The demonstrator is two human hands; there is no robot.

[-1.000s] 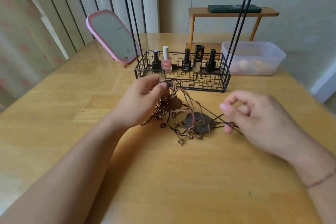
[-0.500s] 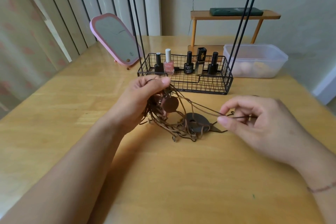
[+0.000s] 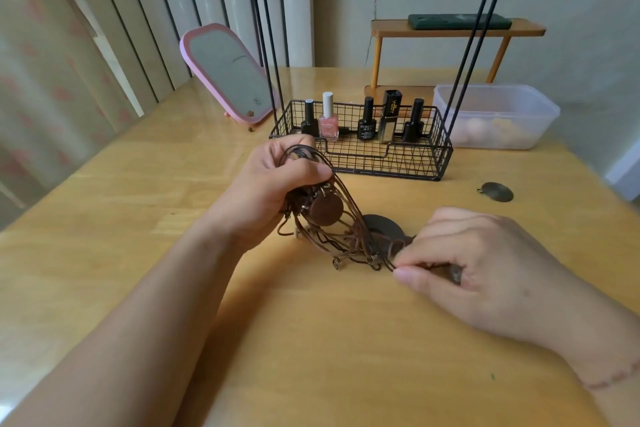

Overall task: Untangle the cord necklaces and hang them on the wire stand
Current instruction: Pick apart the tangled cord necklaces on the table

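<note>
Untangling step, mid-desk: left hand [image 3: 273,184] grips the cord necklaces [image 3: 332,222] bunched, right hand [image 3: 485,267] pinches one strand (nothing on wire stand [image 3: 363,152] yet); next, ease that strand free.

The cord necklaces [image 3: 332,225] were a tangled bundle of thin brown cords, their upper loops gathered off the tabletop and the strands sloping down toward the near right, where they bunched and touched the surface. A round brown disc pendant [image 3: 326,211] hung among the upper cords, a darker disc [image 3: 382,226] lay flat behind the lower strands, and small metal coil ends [image 3: 372,260] showed along the low edge. The wire stand [image 3: 360,149] stood just behind: a black mesh basket base with thin black rods rising out of view, hooks barely visible at the top.
</note>
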